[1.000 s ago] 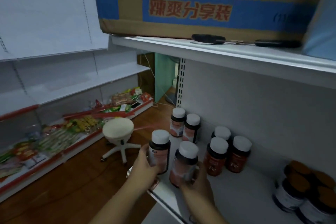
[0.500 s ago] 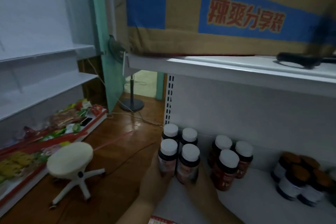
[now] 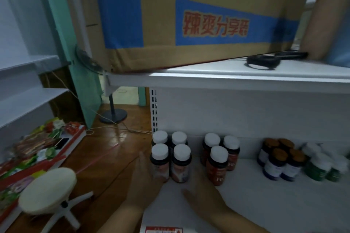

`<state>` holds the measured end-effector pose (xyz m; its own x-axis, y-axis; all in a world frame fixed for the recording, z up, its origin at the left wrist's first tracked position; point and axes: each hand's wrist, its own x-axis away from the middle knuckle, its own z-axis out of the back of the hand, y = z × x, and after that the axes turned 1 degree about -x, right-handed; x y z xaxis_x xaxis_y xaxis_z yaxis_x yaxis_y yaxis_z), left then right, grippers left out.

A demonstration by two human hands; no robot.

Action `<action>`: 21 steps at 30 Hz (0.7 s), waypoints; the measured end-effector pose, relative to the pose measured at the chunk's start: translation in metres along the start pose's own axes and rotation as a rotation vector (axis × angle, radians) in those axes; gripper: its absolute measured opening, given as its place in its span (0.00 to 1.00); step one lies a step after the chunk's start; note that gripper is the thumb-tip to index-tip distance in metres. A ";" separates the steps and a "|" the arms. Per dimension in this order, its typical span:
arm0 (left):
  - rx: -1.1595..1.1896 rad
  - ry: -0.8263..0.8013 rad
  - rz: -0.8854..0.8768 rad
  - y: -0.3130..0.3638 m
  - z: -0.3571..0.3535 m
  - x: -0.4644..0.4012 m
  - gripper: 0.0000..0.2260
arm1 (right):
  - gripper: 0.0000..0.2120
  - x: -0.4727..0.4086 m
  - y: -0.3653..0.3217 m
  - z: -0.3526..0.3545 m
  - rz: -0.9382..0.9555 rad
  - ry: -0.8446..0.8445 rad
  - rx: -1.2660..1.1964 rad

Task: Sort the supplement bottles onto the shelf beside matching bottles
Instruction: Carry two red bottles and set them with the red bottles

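Two white-capped brown supplement bottles (image 3: 160, 161) (image 3: 180, 164) stand at the front left of the white shelf (image 3: 265, 200), right before two matching bottles (image 3: 170, 138). My left hand (image 3: 145, 179) lies against the left side of the front-left bottle, thumb lifted off it and fingertips at its base. My right hand (image 3: 202, 191) rests lower on the shelf, fingers spread, just off the front-right bottle. A trio of red-labelled, white-capped bottles (image 3: 218, 159) stands to the right.
Brown-capped blue-label bottles (image 3: 278, 161) and green bottles (image 3: 320, 166) fill the shelf's right. A cardboard box (image 3: 189, 15) and a black object (image 3: 265, 58) sit on the upper shelf. A white stool (image 3: 47, 189), a fan stand (image 3: 113, 113) and snack racks (image 3: 37, 147) are to the left.
Both bottles were carried back and set down in front of the matching pair. My right hand has drawn away from its bottle, and my left has loosened its hold.
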<state>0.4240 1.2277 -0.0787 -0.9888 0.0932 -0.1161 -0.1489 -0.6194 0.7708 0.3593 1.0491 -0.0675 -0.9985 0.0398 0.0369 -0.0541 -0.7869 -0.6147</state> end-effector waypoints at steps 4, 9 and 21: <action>-0.320 0.214 -0.294 0.072 0.027 0.015 0.31 | 0.36 0.040 0.017 0.029 0.201 -0.191 0.260; -0.511 -0.128 -0.388 0.173 -0.029 0.027 0.30 | 0.30 0.086 0.071 0.107 0.317 -0.089 0.439; -0.658 -0.572 -0.629 0.413 -0.290 0.098 0.34 | 0.37 0.244 0.284 0.301 -0.143 0.123 0.498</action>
<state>0.2661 0.7549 0.0462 -0.6134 0.7869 0.0676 -0.7706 -0.6151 0.1669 0.1022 0.6500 0.0039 -0.9760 0.2169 -0.0182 -0.2113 -0.9641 -0.1611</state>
